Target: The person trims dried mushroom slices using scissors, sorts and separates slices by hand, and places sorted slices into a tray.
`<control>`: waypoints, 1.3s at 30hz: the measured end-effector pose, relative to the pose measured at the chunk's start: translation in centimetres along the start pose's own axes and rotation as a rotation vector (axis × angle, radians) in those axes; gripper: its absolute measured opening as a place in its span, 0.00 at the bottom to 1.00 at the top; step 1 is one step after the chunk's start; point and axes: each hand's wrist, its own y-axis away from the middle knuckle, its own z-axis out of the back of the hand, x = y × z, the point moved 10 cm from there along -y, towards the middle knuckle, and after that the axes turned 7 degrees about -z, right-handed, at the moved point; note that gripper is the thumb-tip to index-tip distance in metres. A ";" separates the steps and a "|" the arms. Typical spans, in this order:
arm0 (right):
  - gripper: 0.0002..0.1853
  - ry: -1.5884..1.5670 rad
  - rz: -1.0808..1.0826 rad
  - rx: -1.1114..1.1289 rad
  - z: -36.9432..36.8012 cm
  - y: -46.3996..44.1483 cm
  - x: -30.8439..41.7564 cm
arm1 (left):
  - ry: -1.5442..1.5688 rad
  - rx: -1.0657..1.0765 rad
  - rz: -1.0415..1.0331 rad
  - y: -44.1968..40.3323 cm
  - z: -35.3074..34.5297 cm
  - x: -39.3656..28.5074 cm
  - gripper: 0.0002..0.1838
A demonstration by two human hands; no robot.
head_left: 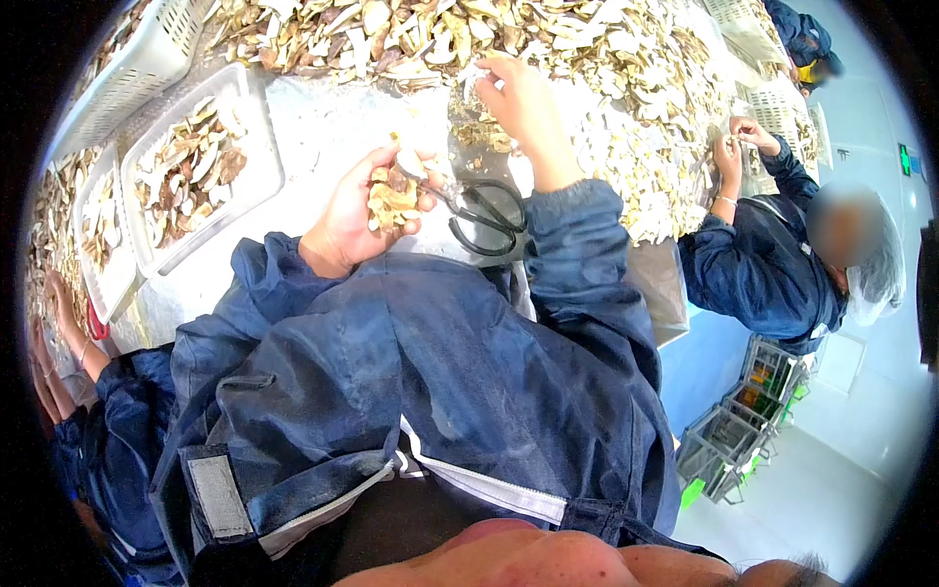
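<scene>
Scissors (466, 208), long axis crosswise, pointing toward left hand (352, 207)

Left hand (339, 217) — cupped, right hand (525, 106) — outstretched

We cannot see the blade ends of the scissors (476, 217), lost at the fingers of the left hand (350, 203), where the pieces (393, 202) cover part of the palm. Whether the right hand (528, 103) pinches a slice, we cannot fairly say from this angle. The heap (430, 37) runs past the top edge and hides the worktop (308, 122) beneath it. The dark rim crops the white basket (137, 78) for us. The head of the co-worker (773, 256) is blurred, and the contents of the crates (729, 440) are too small to make out.
</scene>
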 end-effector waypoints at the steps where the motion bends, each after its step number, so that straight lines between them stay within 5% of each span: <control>1: 0.15 0.069 0.079 -0.065 0.0 -0.4 0.6 | 0.001 -0.003 -0.002 0.1 0.0 -0.1 0.24; 11: 0.08 0.025 -0.037 0.051 0.3 1.6 -1.0 | -0.012 -0.009 -0.002 -0.1 0.1 -0.3 0.25; 14: 0.09 -0.073 -0.254 0.106 1.0 2.9 -2.4 | -0.017 -0.029 0.006 -0.2 0.3 -0.3 0.26; 26: 0.12 0.138 0.071 0.062 -1.4 1.8 1.2 | -0.017 -0.017 -0.017 0.1 0.2 -0.5 0.27; 34: 0.10 -0.451 -0.311 0.294 1.4 5.3 5.0 | 0.075 0.031 -0.017 -0.2 0.5 -0.4 0.27; 39: 0.14 -0.473 -0.145 0.443 1.1 7.4 12.5 | 0.162 -0.087 -0.036 0.2 1.4 -0.9 0.25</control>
